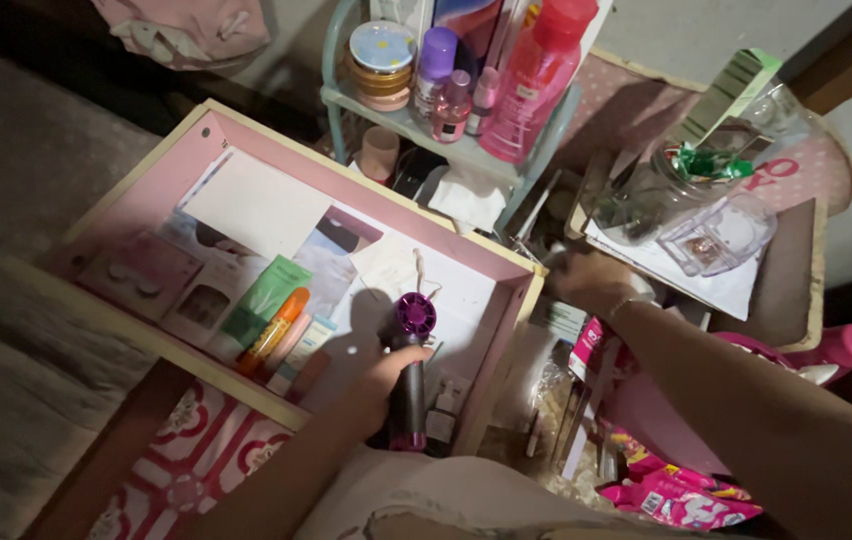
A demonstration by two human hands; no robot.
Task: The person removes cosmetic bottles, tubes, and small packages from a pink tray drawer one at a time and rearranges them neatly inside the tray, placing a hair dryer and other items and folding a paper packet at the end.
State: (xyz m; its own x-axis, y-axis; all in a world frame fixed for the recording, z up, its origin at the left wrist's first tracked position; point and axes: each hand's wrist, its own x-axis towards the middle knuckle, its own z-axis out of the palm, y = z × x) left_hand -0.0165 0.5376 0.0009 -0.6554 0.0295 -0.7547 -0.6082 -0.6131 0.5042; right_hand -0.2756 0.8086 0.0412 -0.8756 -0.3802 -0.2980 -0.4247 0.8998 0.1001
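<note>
Purple hair dryer (410, 370) lies over the pink drawer (246, 135), left hand (378, 385) closed around its handle. Right hand (586, 280) reaches beside the shelf; its grip I cannot tell. I think its arm could knock the glass jar (646, 195), because they are near

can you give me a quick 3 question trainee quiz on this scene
1. True or false: the left hand grips a hair dryer over the pink drawer.
2. Which is the tallest item on the shelf? A) pink bottle B) purple-capped bottle C) round tin
3. Where does the right hand reach: into the drawer, or right of it, beside the glass jar?

Key: 1 true; 2 A; 3 right of it, beside the jar.
</note>
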